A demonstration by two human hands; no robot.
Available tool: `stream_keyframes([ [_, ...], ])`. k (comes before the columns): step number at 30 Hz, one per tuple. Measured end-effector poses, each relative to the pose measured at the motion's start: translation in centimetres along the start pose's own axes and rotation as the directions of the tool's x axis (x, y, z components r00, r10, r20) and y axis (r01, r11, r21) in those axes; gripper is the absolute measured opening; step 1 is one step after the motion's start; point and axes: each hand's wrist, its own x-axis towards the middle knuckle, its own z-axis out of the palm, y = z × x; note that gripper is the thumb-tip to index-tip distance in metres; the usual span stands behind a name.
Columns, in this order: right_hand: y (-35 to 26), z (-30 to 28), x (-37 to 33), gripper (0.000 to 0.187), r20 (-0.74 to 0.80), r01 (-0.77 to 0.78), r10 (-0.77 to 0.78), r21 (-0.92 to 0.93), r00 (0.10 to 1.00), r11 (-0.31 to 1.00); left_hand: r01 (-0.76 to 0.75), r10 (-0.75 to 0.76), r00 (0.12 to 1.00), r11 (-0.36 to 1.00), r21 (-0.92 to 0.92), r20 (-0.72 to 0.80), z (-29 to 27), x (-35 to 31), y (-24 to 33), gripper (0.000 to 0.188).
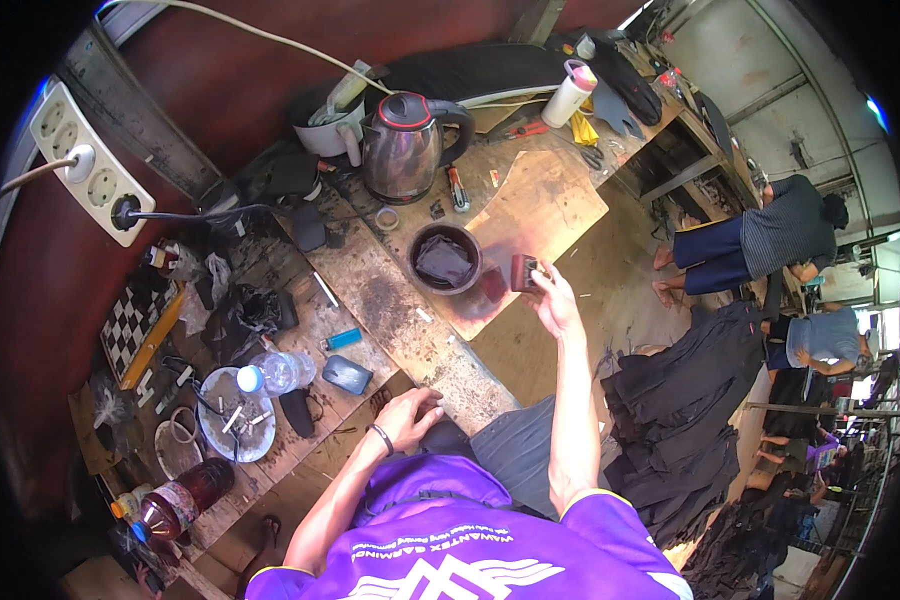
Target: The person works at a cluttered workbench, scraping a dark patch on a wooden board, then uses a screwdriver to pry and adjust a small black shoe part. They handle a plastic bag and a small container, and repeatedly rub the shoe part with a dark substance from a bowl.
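My right hand (555,303) is stretched forward over the near edge of the workbench and closed on a small dark red block (524,273). Just left of the block, a dark reddish stain marks a thin wooden board (560,200). Beside that stain stands a round dark bowl (417,252) with dark, wet-looking material (444,259) inside. My left hand (407,418) rests by my lap near the bench edge, fingers loosely bent and slightly apart, with nothing seen in it. Nearest to it lie a dark rounded case (347,375) and a blue lighter (343,339).
Behind the bowl stands an electric kettle (400,150), with a cutter knife (458,190) nearby. A plastic bottle (278,373) lies by a round ashtray (235,418). A power strip (90,165) hangs at left. Dark garments (680,400) are heaped at right; a person (760,240) stands beyond.
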Motion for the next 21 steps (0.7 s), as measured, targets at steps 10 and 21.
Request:
stream_keyframes([
  [10,1.8,0.6,1.6,0.048,-0.086,0.193,-0.226,-0.282,0.97,0.94,-0.002,0.002,1.0,1.0,-0.001,0.012,0.4,0.0,-0.2,0.035],
  [21,5.9,6.5,0.5,0.036,0.157,0.293,-0.679,-0.952,0.717,0.09,-0.048,0.048,0.999,0.999,0.012,-0.008,1.2,1.1,-0.8,0.037],
])
